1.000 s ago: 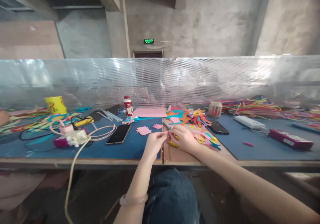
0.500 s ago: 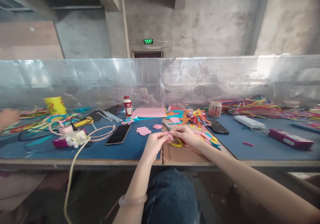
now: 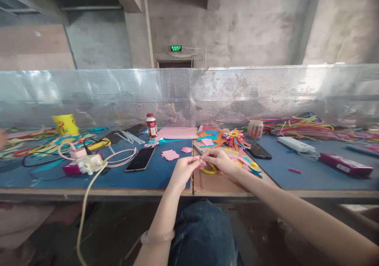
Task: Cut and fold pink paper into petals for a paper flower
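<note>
Centrally, just below the middle of the frame, the person's left hand (image 3: 182, 172) and right hand (image 3: 219, 162) meet over the table (image 3: 219, 183). The fingers of both pinch a small piece of pink paper (image 3: 201, 160) between them, the left hand at its left side and the right hand at its right.

Scissors (image 3: 209, 169) with a yellow handle lie under and beside the right hand, their blades pointing away toward the wall. To the left of the hands, on a blue mat (image 3: 166, 177), are a stack of pink squares (image 3: 170, 155), a small pink cut-out (image 3: 186, 150) and a dark phone (image 3: 140, 159). Farther back stand a red-capped bottle (image 3: 152, 126) and, at its right, a flat pink sheet (image 3: 177, 133).

Right of centre, a many-coloured paper flower (image 3: 233, 136) sits near a clear jar (image 3: 255, 129), with loose cut pieces (image 3: 248, 165) nearer the right forearm. A second phone (image 3: 258, 150), a white power strip-like block (image 3: 297, 145) and a magenta box (image 3: 346, 165) lie toward the right. At the left edge, part of another person's hand (image 3: 2, 138) shows, blurred.
</note>
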Tool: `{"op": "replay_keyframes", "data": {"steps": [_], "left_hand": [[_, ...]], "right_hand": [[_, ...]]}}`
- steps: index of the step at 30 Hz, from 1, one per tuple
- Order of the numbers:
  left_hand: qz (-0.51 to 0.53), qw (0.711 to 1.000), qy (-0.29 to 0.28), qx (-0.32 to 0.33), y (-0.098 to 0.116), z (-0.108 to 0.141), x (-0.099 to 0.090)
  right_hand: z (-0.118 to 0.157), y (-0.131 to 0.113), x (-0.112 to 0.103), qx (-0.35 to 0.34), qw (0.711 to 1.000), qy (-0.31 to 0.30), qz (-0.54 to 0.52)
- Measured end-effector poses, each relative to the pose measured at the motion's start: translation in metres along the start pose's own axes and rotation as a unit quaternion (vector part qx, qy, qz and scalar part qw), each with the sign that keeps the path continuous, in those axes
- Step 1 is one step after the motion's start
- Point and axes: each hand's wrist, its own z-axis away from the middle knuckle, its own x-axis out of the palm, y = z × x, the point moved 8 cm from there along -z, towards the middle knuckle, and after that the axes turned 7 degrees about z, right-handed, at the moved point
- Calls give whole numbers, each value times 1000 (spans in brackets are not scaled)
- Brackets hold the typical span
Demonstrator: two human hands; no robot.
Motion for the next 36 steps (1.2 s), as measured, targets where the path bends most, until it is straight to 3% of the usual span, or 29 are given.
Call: {"op": "replay_keyframes", "data": {"steps": [9, 15, 25, 36], "left_hand": [[33, 998, 44, -14, -3, 0, -7], [24, 998, 54, -10, -2, 1, -7], [-21, 1000, 10, 14, 3, 3, -2], [-24, 1000, -13, 13, 7, 6, 4]], "right_hand": [[1, -1, 0, 13, 998, -17, -60], [1, -3, -2, 11, 1000, -5, -25], [6, -17, -1, -6, 1000, -18, -7], [6, -17, 1, -12, 999, -34, -21]]}}
